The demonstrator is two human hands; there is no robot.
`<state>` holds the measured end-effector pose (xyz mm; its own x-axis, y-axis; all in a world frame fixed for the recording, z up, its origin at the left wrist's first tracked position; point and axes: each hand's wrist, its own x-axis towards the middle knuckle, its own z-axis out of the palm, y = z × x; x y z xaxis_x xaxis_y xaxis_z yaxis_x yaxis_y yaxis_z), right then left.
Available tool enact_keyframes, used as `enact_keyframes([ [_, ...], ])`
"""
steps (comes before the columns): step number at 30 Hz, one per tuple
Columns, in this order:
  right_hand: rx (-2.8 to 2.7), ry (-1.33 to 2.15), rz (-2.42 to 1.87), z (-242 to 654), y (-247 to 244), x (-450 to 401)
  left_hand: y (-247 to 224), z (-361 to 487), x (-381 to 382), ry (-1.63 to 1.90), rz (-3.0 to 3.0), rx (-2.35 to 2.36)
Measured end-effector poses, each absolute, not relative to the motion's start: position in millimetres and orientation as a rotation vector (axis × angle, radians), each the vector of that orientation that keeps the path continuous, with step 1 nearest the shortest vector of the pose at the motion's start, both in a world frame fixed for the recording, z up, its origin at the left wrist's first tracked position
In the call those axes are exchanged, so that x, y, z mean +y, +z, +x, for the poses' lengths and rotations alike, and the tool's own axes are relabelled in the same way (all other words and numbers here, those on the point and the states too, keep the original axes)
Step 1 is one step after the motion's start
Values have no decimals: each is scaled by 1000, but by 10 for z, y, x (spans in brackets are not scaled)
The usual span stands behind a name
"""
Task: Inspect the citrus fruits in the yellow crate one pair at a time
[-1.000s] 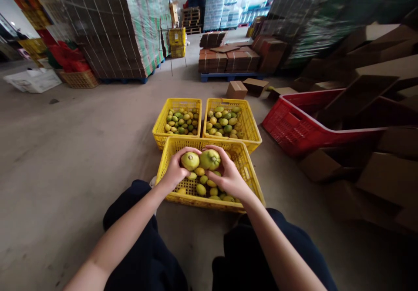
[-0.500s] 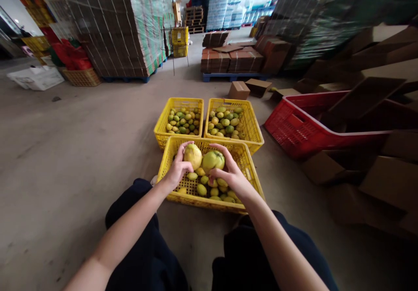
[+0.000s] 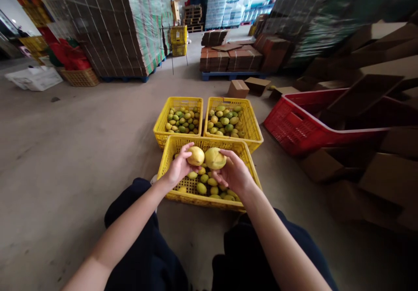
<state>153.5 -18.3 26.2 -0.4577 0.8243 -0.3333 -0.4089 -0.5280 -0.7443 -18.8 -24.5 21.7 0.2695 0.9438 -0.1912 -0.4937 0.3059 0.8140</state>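
Observation:
My left hand [image 3: 179, 165] is closed around a yellow oval fruit [image 3: 196, 156] with a pointed end. Beside it, my right hand [image 3: 237, 174] grips a larger yellow-green fruit [image 3: 214, 158] with a shallow ridge along its skin. The two fruits are side by side, close together, above the near yellow crate [image 3: 253, 171]. Inside that crate lie several yellow and green fruits [image 3: 201, 188], mostly toward the right, partly covered by my hands. The slotted crate floor shows at the left.
Two more yellow crates, left [image 3: 160, 127] and right [image 3: 253, 123], stand just behind, holding similar fruits. To the right is a red crate [image 3: 287, 130] among cardboard boxes [image 3: 388, 180]. Flattened cartons on a blue pallet [image 3: 222, 76] and a wrapped stack [image 3: 135, 29] stand farther back.
Both fruits have been turned in my hands and show different sides. My right hand has rolled, its fingers now lower around the fruit. The crates stay put.

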Motion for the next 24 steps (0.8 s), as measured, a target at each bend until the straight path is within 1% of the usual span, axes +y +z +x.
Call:
enact_keyframes([
  [4,-682,2053,-901,1532,224,-160,196,-164,-226,1030,667,761],
  [24,-571,2067,-835,1516,226,-195,166,-184,-200,1046,589,727],
])
